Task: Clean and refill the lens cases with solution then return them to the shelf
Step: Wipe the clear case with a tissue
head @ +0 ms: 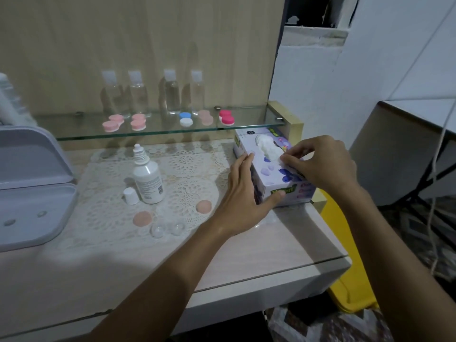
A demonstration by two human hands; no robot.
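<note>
Here the cleaning step is in hand: the left hand (243,191) lies flat against the tissue box (269,169), steadying it, while the right hand (320,161) pinches the tissue (269,146) poking out on top. The opened lens case (167,229) sits uncapped on the table (283,245), near and left of the box, beside the solution bottle (148,178). Next, I judge, the tissue must be pulled free and carried to the case's cups.

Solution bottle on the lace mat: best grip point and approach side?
Grip the solution bottle around its wide white body, below the shoulder; the ridged neck and dropper tip are too narrow. It stands upright with its cap off, so keep it vertical. Come from its right side, where the mat is bare; the cap crowds its lower left.
</note>
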